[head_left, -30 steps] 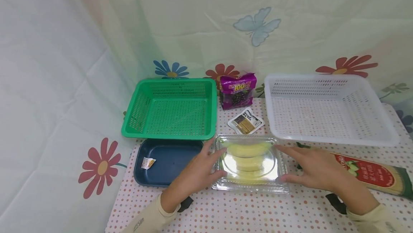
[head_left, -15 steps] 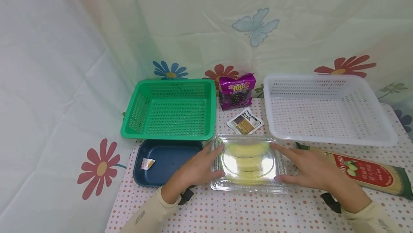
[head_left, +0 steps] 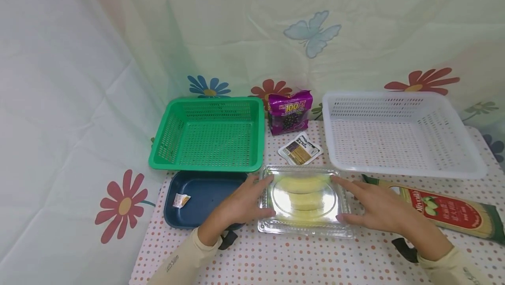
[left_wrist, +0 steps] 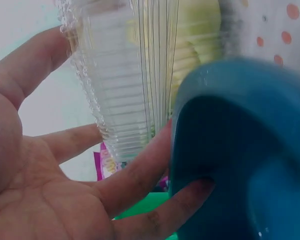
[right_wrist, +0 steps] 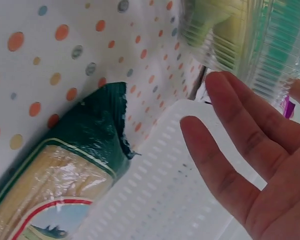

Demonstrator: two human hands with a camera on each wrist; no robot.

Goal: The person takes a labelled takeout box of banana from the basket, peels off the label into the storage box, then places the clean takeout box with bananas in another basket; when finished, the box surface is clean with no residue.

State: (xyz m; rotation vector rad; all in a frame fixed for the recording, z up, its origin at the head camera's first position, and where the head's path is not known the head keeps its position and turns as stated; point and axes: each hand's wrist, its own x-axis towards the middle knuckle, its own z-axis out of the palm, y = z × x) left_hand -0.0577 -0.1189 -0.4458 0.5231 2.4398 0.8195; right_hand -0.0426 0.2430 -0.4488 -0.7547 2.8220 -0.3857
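You bracketed the clear box (head_left: 304, 200) at the table's six o'clock: left hand (head_left: 240, 204) at its nine o'clock side, right hand (head_left: 376, 208) at three, fingers straight and thumbs spread, pressing both walls so it could not slide.

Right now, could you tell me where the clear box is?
In the head view, the clear box sits front-centre between both hands, blue tray to its left, pasta pack to its right.
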